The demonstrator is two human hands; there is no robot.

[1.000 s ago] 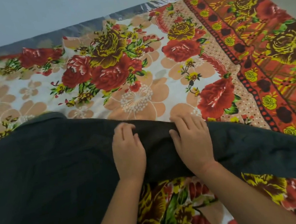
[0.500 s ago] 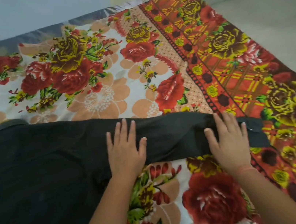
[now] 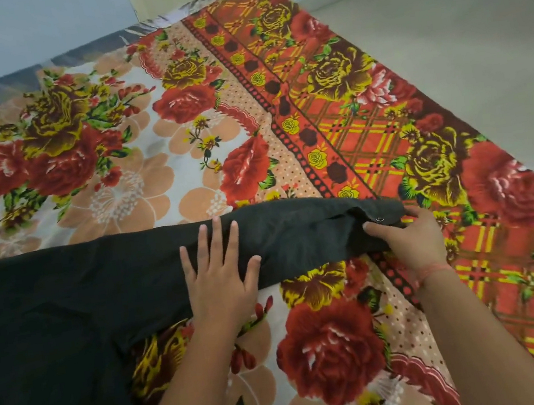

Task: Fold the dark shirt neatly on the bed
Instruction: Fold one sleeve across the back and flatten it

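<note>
The bed (image 3: 366,111) fills most of the view and is covered with a sheet (image 3: 155,156) printed with red and yellow roses, with a red checked border on its right side. Beyond the right edge of the bed there is a pale floor (image 3: 476,32), and behind the bed a light wall (image 3: 8,33). The shirt (image 3: 51,321) is dark and lies on the near left part of the bed, spread flat on the sheet. One sleeve (image 3: 297,232) of it goes out to the right, across the middle of the bed, and ends near the checked border. The left hand (image 3: 217,275) lies flat on the sleeve where it joins the body of the shirt, with the fingers apart and stretched, so its grip is not closed on anything. The right hand (image 3: 409,240) is at the end of the sleeve, and its grip is clamped on the cuff (image 3: 382,216), with the thumb on top of the cloth and the other fingers under it. A small button (image 3: 380,219) shows on the cuff just beside the thumb. A thin red thread (image 3: 435,270) goes around the right wrist.
</note>
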